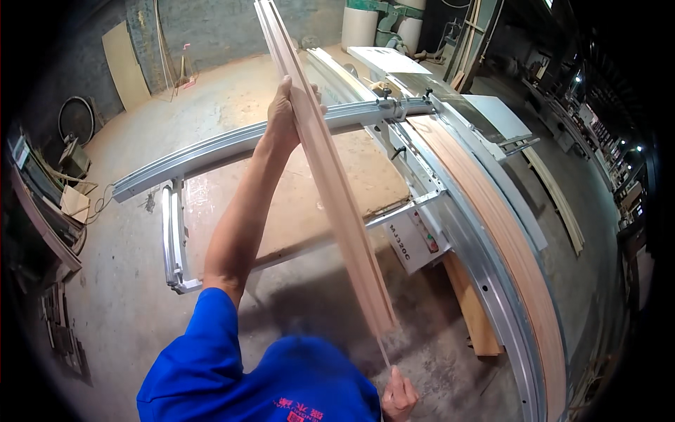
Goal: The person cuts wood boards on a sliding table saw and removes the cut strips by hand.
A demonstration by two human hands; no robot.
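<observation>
My left hand (283,116) is wrapped round a long, grooved wooden board (325,165) near its far end, with the arm stretched out. The board is held up at a slant over the saw's sliding table and runs down toward my body. Near its lower end, my right hand (399,396) is closed in a pinch on a thin pale strip (384,350). That strip reaches up to the board's near end; whether it is part of the board or separate, I cannot tell.
A sliding table saw stands ahead, with a long metal fence (218,149) across its sliding table (295,190). Several reddish wooden boards (503,246) lie lengthwise along the saw's right side. A control box (415,243) hangs below the rail. A dust collector (385,28) stands behind.
</observation>
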